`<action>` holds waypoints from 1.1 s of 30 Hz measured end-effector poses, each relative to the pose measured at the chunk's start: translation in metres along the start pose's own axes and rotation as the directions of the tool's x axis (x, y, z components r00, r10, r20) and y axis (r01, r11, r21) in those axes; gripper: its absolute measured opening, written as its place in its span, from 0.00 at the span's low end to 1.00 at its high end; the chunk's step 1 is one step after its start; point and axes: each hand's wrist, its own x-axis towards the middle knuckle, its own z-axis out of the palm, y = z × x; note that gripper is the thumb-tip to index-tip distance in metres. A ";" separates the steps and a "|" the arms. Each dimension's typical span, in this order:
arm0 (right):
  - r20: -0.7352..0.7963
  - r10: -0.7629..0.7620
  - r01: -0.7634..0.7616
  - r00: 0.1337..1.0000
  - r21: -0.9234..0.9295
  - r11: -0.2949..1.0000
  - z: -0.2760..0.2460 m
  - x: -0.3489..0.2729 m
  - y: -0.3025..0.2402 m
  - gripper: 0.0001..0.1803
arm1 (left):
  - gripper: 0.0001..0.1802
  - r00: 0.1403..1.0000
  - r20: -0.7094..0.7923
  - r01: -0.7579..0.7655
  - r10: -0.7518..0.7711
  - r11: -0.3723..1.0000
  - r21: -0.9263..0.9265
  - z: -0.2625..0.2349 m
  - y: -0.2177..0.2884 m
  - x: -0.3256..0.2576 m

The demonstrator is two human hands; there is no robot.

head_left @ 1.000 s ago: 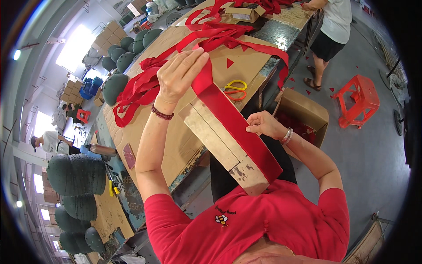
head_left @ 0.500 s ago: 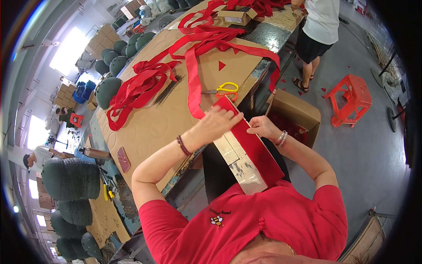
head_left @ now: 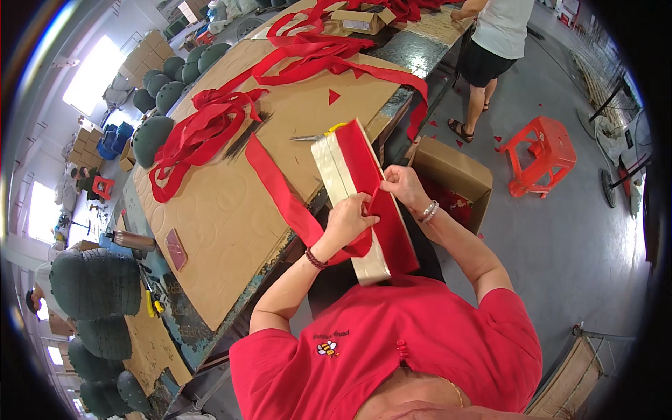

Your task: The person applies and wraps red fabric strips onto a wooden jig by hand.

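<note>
Looking at a long pale block [head_left: 334,175] with a red face [head_left: 360,150], reaching over the near edge of the surface [head_left: 404,52], long axis sloping from there back toward the lap. Can't tell how it's propped at the lower end. About equally near to both hands, around mid-length: left hand [head_left: 346,222] over the pale side, right hand [head_left: 406,187] at the opposite long edge, slightly farther up. Pinching red ribbon [head_left: 283,192] in the left fingers, thumb and tips close together. On the right, fingers narrow against the red face, but can't tell if actually gripping ribbon. Slack ribbon coming off the surface past the left wrist and looping below, so kinda in the way on that side. Scissors [head_left: 308,138] just beyond the block's far end, partly hidden. Heaped ribbon [head_left: 203,129] toward the far edge, open carton [head_left: 458,168] off the near edge to the right, orange-red stool [head_left: 546,154] well apart on the floor.
</note>
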 end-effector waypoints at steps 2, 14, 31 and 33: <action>-0.137 -0.197 0.183 0.971 -0.107 0.977 0.004 0.008 -0.001 0.06 | 0.18 0.997 -0.074 -0.013 0.035 0.961 0.275 -0.001 0.004 0.001; -0.474 -0.093 0.154 0.876 0.092 0.984 -0.005 0.058 -0.010 0.07 | 0.09 0.905 0.123 -0.414 0.406 0.780 0.470 -0.005 0.005 -0.004; -0.585 -0.018 0.404 0.811 0.536 0.742 -0.034 0.101 -0.032 0.06 | 0.36 1.000 -0.020 -0.023 0.013 0.605 -0.796 0.015 -0.060 0.014; -0.587 -0.004 0.399 0.809 0.545 0.737 -0.033 0.102 -0.034 0.06 | 0.28 0.992 0.113 0.123 -0.056 0.623 -0.772 0.017 -0.058 0.019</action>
